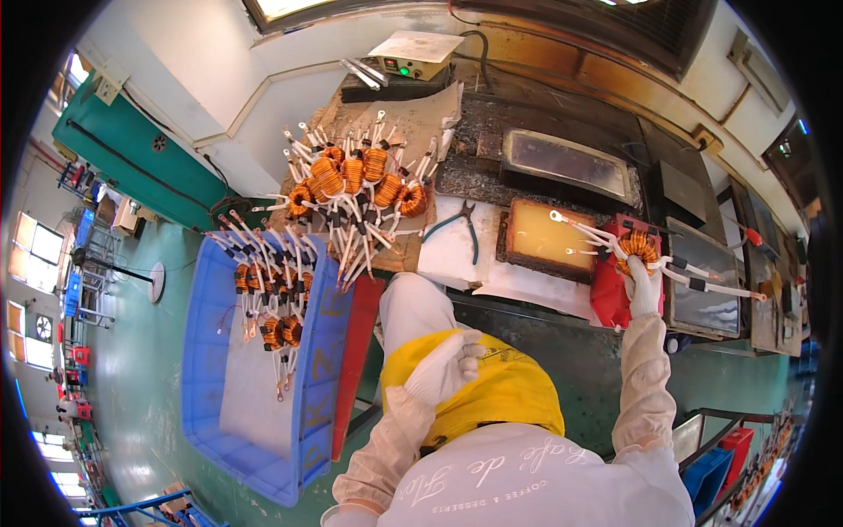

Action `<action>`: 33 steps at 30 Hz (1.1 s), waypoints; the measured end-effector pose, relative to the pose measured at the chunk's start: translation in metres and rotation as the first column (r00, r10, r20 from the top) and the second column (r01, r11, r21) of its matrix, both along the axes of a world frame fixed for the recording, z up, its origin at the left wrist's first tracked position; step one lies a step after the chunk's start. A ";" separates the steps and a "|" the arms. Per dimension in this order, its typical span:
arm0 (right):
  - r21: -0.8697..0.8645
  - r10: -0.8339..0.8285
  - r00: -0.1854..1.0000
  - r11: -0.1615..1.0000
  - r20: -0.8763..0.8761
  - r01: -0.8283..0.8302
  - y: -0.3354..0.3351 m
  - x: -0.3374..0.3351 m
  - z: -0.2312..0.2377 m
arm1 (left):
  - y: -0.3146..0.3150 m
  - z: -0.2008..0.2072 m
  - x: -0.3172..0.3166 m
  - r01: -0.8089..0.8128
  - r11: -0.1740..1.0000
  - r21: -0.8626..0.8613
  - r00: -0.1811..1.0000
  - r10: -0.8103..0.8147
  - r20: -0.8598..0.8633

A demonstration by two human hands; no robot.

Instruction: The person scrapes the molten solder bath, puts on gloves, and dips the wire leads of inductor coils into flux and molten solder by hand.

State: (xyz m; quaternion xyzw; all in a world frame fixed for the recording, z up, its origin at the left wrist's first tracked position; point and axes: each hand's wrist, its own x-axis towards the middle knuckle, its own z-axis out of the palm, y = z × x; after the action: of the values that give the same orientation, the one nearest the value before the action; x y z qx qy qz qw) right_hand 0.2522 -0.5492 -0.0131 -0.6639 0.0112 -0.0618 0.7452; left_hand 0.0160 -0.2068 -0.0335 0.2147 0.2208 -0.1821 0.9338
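Observation:
My right hand [645, 288], in a white glove, grips a copper-wound toroidal coil [636, 249] above a red box-shaped holder [608, 294]. White-sleeved leads with ring lugs [575, 221] stretch from the coil to the left, over a tray of yellowish liquid [546, 230]. More leads [702, 279] point right. My gloved left hand [445, 367] is closed over my lap, in front of a yellow apron [500, 373], with nothing visible in it. Pliers with dark green handles [458, 230] lie left of the tray on a white sheet.
A pile of similar coils [356, 180] sits on cardboard at the left of the bench. A blue crate [303, 422] beside my left leg holds more coils. Behind stand a rectangular dark-framed pot [569, 164] and a control box with a green light [413, 57].

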 end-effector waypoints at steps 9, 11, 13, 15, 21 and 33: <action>0.034 0.099 0.995 0.994 0.019 -0.099 -0.002 0.018 -0.021 | 0.000 -0.051 -0.003 0.086 0.996 -0.035 0.990 -0.089 -0.106; -0.048 0.072 0.997 0.996 0.032 -0.070 -0.001 0.017 -0.022 | 0.000 -0.057 0.000 0.083 0.995 -0.050 0.994 -0.086 -0.070; -0.023 0.097 0.995 0.995 0.033 -0.096 -0.001 0.018 -0.024 | 0.000 -0.060 0.001 0.085 0.992 -0.093 0.992 -0.093 -0.087; -0.076 0.096 0.994 0.993 0.055 -0.091 0.000 0.021 -0.024 | 0.001 -0.060 0.001 0.083 0.990 -0.112 0.994 -0.090 -0.061; -0.086 0.080 0.996 0.993 0.036 -0.077 -0.002 0.020 -0.027 | 0.001 -0.055 0.001 0.097 0.993 -0.066 0.992 -0.102 -0.069; -0.105 0.048 0.999 0.993 0.006 -0.047 -0.001 0.022 -0.026 | 0.001 -0.058 0.001 0.111 0.989 -0.101 0.993 -0.115 -0.038</action>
State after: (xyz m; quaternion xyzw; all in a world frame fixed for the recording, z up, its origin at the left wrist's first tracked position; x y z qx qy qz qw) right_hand 0.2743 -0.5503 -0.0393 -0.7020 -0.0113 -0.0475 0.7105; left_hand 0.0171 -0.2054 -0.0913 0.1763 0.2192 -0.2500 0.9265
